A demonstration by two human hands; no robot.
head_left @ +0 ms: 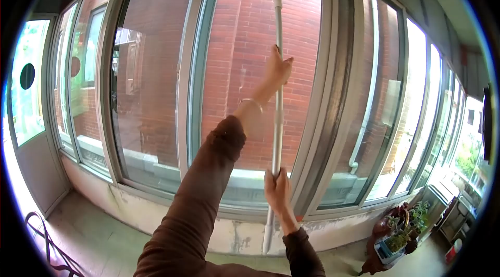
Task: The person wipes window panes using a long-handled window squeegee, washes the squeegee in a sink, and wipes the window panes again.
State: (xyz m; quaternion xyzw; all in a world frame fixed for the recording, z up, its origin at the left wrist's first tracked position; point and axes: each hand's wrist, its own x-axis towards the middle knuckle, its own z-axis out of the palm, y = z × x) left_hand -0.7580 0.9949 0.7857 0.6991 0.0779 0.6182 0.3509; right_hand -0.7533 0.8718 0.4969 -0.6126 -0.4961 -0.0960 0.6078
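Note:
A long pale metal pole [278, 121] stands nearly upright in front of the window pane. Its top runs out of view, and its lower end hangs near the low wall. My left hand [279, 70], arm stretched up and forward, is closed around the upper part of the pole. Lower down, my right hand [278, 191] is wrapped round the same pole, close to the window's bottom frame. Both sleeves are brown, and a thin bracelet [252, 102] circles my left wrist.
Framed windows [151, 84] curve around both sides, with a brick wall [250, 42] outside. A white door [39, 167] is at the left, a dark strap-like object [48, 246] at bottom left. Potted plants [398, 240] sit on the floor [109, 238] at the lower right.

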